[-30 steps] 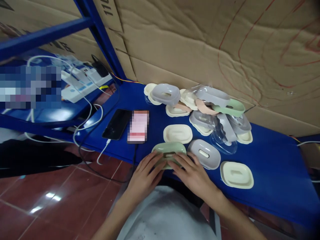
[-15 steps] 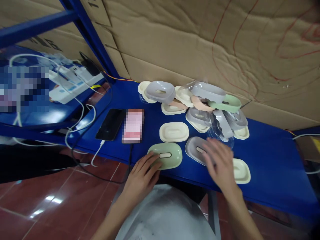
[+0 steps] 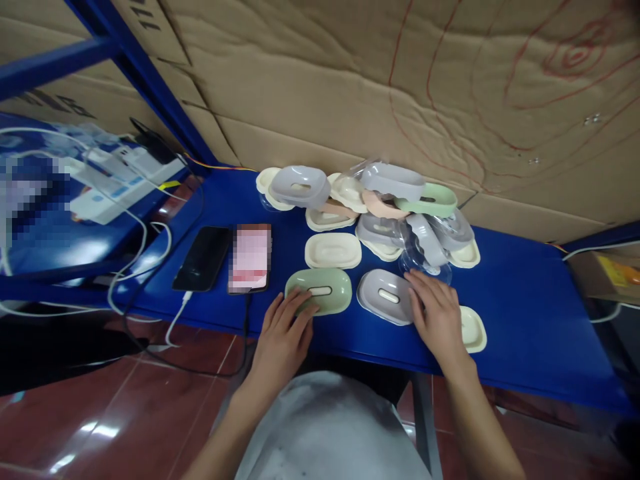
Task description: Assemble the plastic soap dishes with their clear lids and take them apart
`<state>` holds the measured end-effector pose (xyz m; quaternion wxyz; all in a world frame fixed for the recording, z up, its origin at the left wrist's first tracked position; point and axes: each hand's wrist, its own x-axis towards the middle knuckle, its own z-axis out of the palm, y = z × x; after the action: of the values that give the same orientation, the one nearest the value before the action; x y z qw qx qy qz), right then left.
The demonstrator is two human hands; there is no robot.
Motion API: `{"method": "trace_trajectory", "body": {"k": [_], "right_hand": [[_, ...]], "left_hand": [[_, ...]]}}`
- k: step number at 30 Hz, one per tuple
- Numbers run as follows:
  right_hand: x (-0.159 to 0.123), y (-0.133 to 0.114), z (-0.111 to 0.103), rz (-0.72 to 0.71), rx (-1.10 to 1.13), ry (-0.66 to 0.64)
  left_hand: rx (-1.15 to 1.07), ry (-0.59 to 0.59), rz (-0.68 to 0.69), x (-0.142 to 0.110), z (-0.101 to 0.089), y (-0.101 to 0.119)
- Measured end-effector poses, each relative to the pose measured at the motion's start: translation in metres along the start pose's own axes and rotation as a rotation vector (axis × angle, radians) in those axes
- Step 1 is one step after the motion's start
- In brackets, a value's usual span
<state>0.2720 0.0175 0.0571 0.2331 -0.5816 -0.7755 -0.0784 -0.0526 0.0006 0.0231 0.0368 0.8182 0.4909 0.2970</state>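
Observation:
My left hand [image 3: 287, 328] rests its spread fingers on the left side of a green oval dish [image 3: 335, 293], which looks like a soap dish with a slot over a pale base. At the right end of a similar grey dish [image 3: 383, 287] is my right hand [image 3: 438, 319], palm down, fingers stretched out and touching or very near the rim. The grey dish sits on a pale tray whose edge just shows. A cream tray [image 3: 333, 251] lies behind the green dish. Another cream tray [image 3: 473, 329] is partly hidden by my right hand.
Behind lies a pile of grey dishes [image 3: 300, 187], a green dish [image 3: 435, 198], cream trays and clear plastic covers [image 3: 415, 250]. Left are a black phone [image 3: 203, 259], a second phone [image 3: 250, 259] and cables. Cardboard [image 3: 310, 87] backs the blue shelf [image 3: 530, 320].
My right hand has shifted from over the grey dish to its right end, uncovering more of it. My left hand stays on the green dish. The camera view has shifted slightly.

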Motion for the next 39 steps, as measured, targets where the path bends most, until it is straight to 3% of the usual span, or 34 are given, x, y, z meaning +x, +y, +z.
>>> {"method": "trace_trajectory", "body": {"k": [4,7,11,14,18,23,27,33,39], "right_hand": [[0.031,0.006,0.016,0.106,-0.196,0.054],[0.045,0.012,0.024,0.159,-0.209,0.079],[0.043,0.015,0.014,0.146,-0.121,0.184],[0.028,0.010,-0.005,0.127,-0.006,0.262],[-0.003,-0.002,-0.019,0.050,0.231,0.214],[-0.036,-0.010,-0.010,0.051,0.430,0.056],[-0.049,-0.008,-0.004,0.031,0.516,0.000],[-0.059,-0.006,-0.007,-0.122,0.392,-0.096],[-0.069,-0.004,-0.003,-0.280,0.231,-0.069]], "left_hand": [[-0.016,0.037,0.031,0.009,0.004,0.022],[-0.064,0.035,0.097,0.015,0.010,0.046],[-0.053,-0.062,0.203,0.030,0.023,0.063],[-0.006,-0.081,0.254,0.042,0.034,0.061],[-0.004,-0.059,0.254,0.047,0.043,0.056],[-0.035,-0.008,0.277,0.049,0.040,0.053],[-0.046,-0.076,0.373,0.058,0.034,0.050],[-0.140,-0.199,0.431,0.060,0.030,0.046],[-0.210,-0.108,0.474,0.046,0.034,0.041]]}}
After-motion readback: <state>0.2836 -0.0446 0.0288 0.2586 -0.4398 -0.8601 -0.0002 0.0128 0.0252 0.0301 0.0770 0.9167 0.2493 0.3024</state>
